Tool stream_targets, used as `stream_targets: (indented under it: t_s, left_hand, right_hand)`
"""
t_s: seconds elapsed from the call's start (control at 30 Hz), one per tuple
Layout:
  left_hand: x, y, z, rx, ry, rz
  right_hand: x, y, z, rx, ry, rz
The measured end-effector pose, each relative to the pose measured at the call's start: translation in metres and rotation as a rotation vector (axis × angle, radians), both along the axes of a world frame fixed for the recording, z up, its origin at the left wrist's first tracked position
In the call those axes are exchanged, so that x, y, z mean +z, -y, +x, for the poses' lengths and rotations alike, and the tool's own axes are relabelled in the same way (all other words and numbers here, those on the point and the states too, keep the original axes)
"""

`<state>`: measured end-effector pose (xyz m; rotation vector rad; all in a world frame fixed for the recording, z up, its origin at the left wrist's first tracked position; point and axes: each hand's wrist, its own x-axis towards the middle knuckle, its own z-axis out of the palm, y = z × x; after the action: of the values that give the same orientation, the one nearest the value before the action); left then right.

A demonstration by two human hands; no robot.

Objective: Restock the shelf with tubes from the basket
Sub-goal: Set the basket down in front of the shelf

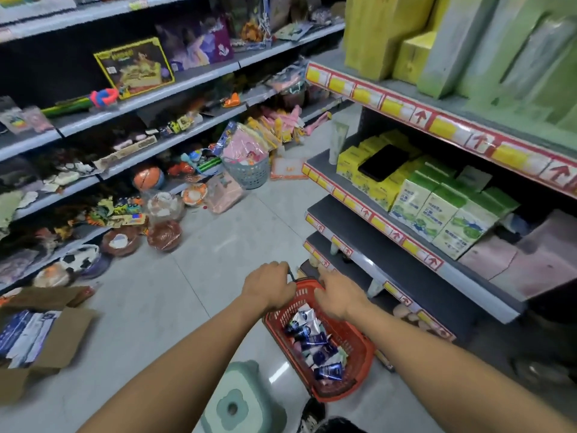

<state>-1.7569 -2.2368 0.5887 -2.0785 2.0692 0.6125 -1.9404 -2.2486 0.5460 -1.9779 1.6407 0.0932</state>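
No lettering is sharp enough to read

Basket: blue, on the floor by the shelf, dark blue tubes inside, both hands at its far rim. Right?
Not blue. The head view shows the basket is red. The rest holds: it sits on the floor beside the shelf, holds dark blue tubes, left hand and right hand at its far rim.
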Motion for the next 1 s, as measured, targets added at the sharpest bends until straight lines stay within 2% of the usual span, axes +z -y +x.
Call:
stream_targets:
  t_s: [0.17, 0.43, 0.7, 1.0]
  left_hand:
    - [-0.009, 0.055, -0.040, -0.104, 0.031, 0.037]
    - [-0.014, 0.099, -0.092, -0.246, 0.011, 0.055]
    - [-0.017, 0.131, -0.121, -0.410, 0.051, 0.063]
    - [-0.040, 0.189, -0.123, -0.645, -0.026, 0.069]
  right_hand:
    - [-0.006, 0.030, -0.039, -0.104, -0.012, 0.035]
    - [-0.017, 0.044, -0.092, -0.279, 0.052, 0.087]
    - [-0.024, 0.051, -0.111, -0.463, 0.088, 0.068]
    - [-0.035, 0.053, -0.111, -0.753, 0.083, 0.080]
